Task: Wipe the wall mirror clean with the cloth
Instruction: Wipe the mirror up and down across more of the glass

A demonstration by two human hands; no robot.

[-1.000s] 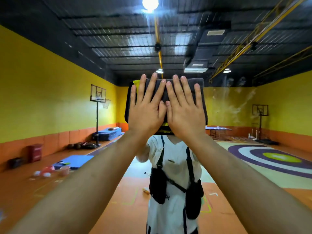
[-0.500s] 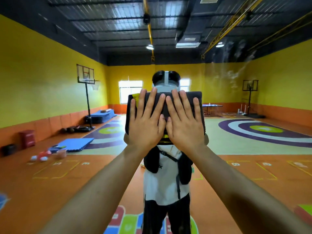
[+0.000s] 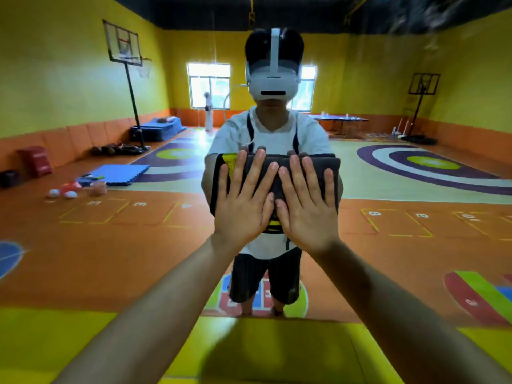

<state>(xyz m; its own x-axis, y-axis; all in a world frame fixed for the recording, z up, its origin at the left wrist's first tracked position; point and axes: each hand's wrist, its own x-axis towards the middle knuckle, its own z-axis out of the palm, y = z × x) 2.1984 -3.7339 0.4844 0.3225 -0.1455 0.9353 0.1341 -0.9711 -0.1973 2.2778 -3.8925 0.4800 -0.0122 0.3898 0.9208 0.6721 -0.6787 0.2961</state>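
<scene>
The wall mirror [image 3: 110, 245] fills nearly the whole view and reflects a gym hall and my own figure. A folded dark grey cloth [image 3: 277, 160] with a yellow patch lies flat against the glass at the chest height of my reflection. My left hand [image 3: 243, 209] and my right hand [image 3: 307, 212] press on it side by side, palms flat, fingers spread and pointing up. Both arms reach straight forward. The hands hide the middle of the cloth.
The mirror's lower edge meets a yellow wall band [image 3: 83, 342] close below my arms. Only reflections show elsewhere: an orange floor, blue mats, basketball stands, windows and a distant person at the back.
Both hands slid the cloth down the glass, from over the reflected head to the reflected chest. The view tilted down, and the yellow band below the mirror came into sight.
</scene>
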